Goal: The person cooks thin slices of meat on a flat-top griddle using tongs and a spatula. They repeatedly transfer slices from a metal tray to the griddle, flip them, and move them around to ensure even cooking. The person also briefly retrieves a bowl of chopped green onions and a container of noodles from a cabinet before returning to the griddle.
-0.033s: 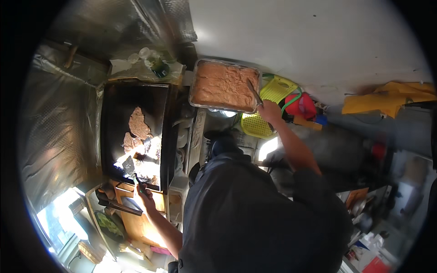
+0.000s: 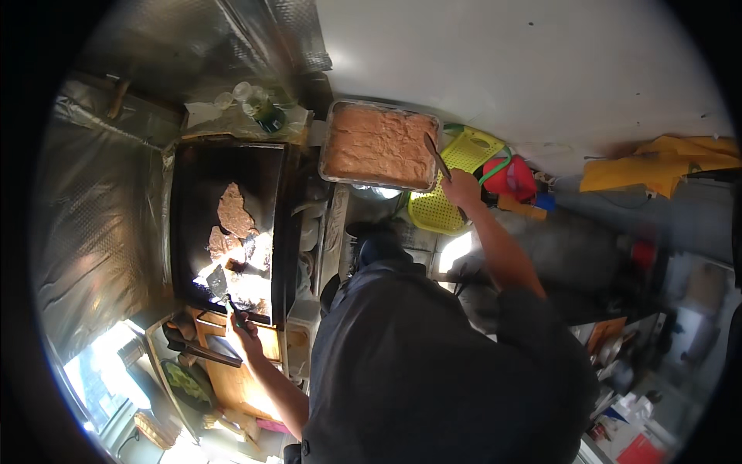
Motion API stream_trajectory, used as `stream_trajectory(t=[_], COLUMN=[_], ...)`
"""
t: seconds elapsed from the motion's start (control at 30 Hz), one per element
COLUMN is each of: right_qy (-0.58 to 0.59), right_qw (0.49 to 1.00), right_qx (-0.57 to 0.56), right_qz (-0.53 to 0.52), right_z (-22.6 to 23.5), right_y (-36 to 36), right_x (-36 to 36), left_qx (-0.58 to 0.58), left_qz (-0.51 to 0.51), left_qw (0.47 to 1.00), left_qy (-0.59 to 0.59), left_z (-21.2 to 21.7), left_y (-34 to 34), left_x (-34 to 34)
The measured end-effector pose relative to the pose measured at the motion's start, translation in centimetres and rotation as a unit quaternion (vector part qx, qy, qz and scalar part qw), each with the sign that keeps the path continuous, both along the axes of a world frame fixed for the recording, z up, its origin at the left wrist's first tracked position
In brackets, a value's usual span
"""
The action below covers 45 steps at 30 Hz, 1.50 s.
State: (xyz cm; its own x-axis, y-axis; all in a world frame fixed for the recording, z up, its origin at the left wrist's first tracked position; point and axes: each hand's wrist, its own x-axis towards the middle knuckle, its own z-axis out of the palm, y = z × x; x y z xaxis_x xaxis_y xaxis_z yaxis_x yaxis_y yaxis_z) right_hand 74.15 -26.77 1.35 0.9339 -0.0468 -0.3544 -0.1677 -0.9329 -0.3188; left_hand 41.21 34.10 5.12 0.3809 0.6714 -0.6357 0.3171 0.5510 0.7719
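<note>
Your right hand [image 2: 461, 192]'s long-bladed utensil [image 2: 437, 157] has nudged toward the right rim of the tray [image 2: 371, 184], overlapping the meat paste [image 2: 379, 147]; likely only minor repositioning. Fingers wrap its handle; long axis slants, blade pointing up-left. Your left hand [image 2: 242, 334]'s fingers grip the scraper [image 2: 217, 283], on the griddle [image 2: 205, 166], pointing up-left.

Working kitchen, viewed remotely. I identify it by the black griddle [image 2: 228, 164] with browned pieces of food [image 2: 233, 210], the foil-lined wall [image 2: 108, 224], the food-filled tray [image 2: 371, 183] and the wooden board [image 2: 251, 390].
</note>
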Motion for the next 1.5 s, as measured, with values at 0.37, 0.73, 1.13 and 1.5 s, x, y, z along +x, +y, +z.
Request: stream_trajectory(t=[0.37,0.73,1.13,1.5], right_qy=[0.043,0.03,-0.092,0.014], right_qw=[0.995,0.998,0.99,0.923], right_qx=[-0.045,-0.033,0.097,0.357], right_qz=[0.082,0.046,-0.047,0.144], right_z=[-2.3,-2.6,1.2,10.2], right_y=[2.4,4.1,-0.7,15.2], right_x=[0.3,0.0,-2.1,1.8], left_qx=[0.03,0.059,0.053,0.254], left_qz=[-0.016,-0.022,0.037,-0.137], left_qw=[0.999,0.998,0.994,0.948], left_qy=[0.014,0.007,0.086,0.136], left_z=[2.7,1.1,-0.6,1.7], left_y=[-1.7,-1.6,0.0,1.4], left_x=[5.4,3.6,2.8,7.3])
